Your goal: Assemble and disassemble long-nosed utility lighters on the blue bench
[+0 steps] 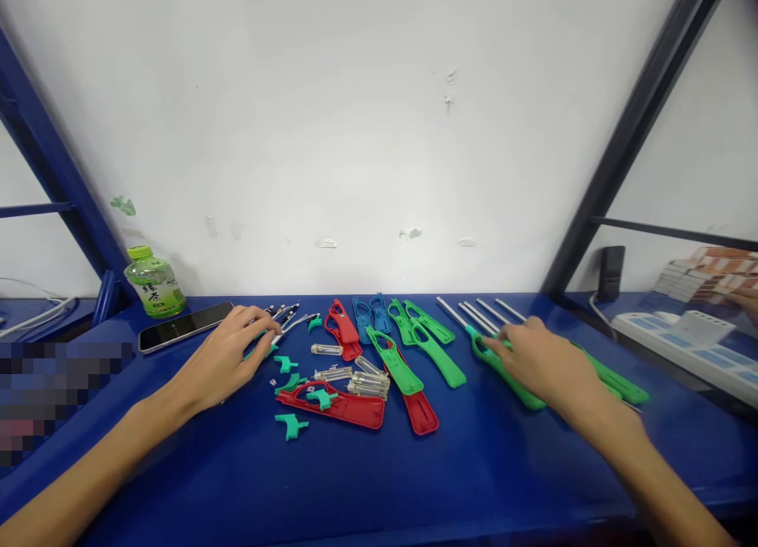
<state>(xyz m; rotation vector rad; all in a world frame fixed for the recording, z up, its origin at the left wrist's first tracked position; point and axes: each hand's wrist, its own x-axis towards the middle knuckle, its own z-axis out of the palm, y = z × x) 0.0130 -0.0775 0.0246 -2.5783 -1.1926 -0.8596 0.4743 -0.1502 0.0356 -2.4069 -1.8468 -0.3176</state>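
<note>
My left hand (228,354) rests at the left over small teal pieces and thin wired parts (287,320), its fingers bent downward; what lies under the fingertips is hidden. My right hand (530,357) is closed on a green lighter (515,385) with a metal rod, at the right. Between the hands lie red shells (361,409), blue shells (363,318), green shells (441,357), clear tubes (368,384) and teal triggers (291,426). Several metal rods (478,316) point toward the wall beyond my right hand, and more green handles (619,380) show beside it.
A black phone (186,326) and a green-capped bottle (155,282) stand or lie at the back left of the blue table (355,492). Dark frame posts rise on both sides. Past the right post are a white power strip (692,346), stacked boxes and part of another person's hand.
</note>
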